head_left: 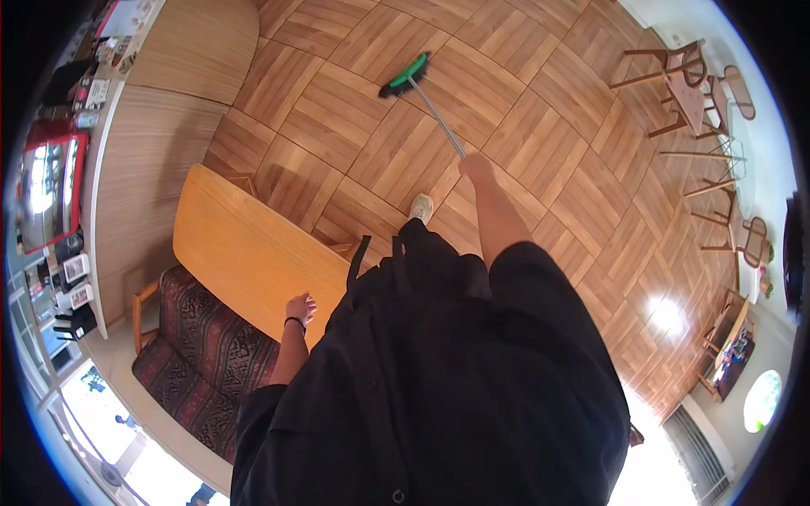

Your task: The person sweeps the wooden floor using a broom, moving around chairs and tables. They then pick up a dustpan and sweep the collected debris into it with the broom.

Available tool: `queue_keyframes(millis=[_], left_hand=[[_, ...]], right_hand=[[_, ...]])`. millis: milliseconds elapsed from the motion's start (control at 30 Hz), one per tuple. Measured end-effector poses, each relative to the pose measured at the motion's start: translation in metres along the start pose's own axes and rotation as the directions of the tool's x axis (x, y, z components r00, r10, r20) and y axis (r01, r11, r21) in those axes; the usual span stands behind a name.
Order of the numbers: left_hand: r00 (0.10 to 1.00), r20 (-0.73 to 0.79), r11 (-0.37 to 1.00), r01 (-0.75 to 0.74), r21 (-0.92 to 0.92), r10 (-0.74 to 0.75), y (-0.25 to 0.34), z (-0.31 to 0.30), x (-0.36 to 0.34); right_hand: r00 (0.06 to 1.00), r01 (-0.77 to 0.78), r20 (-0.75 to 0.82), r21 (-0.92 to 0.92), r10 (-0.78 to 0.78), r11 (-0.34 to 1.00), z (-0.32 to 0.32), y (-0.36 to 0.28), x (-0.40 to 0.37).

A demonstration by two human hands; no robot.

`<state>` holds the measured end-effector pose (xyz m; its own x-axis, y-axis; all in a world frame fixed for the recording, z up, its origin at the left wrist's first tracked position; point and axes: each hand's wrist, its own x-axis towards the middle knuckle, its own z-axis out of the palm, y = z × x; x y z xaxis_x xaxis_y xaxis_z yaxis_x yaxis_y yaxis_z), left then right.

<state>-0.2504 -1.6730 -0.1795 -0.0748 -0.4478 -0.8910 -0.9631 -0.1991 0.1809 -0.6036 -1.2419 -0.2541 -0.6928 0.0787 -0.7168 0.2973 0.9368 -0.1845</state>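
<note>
My right hand (pixel 477 168) is wrapped round the upper end of a broom's thin grey handle. The broom (pixel 412 71) has a green head with dark bristles, and it rests on the wooden floor ahead of me, tilted across the tiles. My left hand (pixel 301 309) holds nothing; its fingers are loosely bent and a little apart, with a dark band on the wrist. In this view it overlaps the near end of a light wooden table (pixel 253 246). One light-coloured shoe (pixel 421 207) shows below my black clothing.
A patterned sofa (pixel 198 350) stands beyond the table on the left. A wood-panelled counter (pixel 181 93) curves along the upper left, with a red-framed appliance (pixel 55 181) behind it. Wooden chairs (pixel 675 72) line the right wall. Parquet-patterned floor (pixel 540 160) stretches between.
</note>
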Motion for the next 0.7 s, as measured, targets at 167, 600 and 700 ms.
queue_keyframes(millis=[167,600,700], left_hand=[[0.984,0.019,0.984,-0.178,-0.018,0.178,0.063,0.014,0.006],[0.895,0.340,0.868,-0.395,0.301,0.289,0.205,0.118,0.070],[0.861,0.377,0.815,-0.470,0.337,0.341,0.246,0.153,0.035]], right_hand=[[0.998,-0.031,-0.043,0.101,0.035,0.994,-0.069,0.022,-0.037],[0.764,-0.642,0.173,0.298,0.622,0.707,-0.064,0.323,-0.389],[0.673,-0.739,-0.041,-0.005,0.739,0.673,-0.018,0.352,-0.404]])
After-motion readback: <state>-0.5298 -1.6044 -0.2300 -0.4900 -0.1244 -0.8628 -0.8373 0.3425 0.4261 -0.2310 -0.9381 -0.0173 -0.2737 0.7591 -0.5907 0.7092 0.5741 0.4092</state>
